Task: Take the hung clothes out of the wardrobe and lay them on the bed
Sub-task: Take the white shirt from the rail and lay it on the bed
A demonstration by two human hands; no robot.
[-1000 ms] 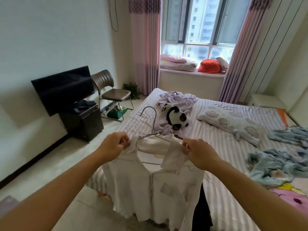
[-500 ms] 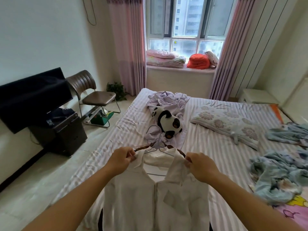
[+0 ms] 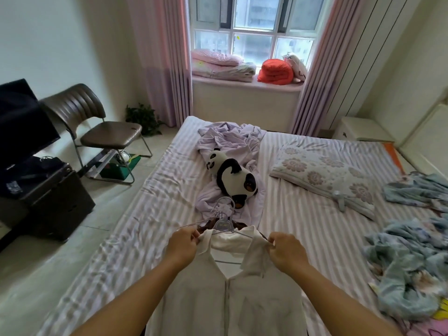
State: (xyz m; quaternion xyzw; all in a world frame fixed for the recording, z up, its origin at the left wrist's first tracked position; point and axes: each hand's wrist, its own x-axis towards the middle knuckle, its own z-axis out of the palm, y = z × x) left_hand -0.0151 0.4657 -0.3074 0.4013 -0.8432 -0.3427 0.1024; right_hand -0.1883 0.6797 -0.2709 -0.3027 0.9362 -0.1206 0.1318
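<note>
White shirt on hangers over striped bed near its foot edge; left hand and right hand pinch the shoulders; panda plush just beyond.

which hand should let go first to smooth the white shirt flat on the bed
Probably the right hand: the white collared shirt's collar is folded over right beside its grip. The left hand can keep pinching its shoulder over the striped bed.
</note>
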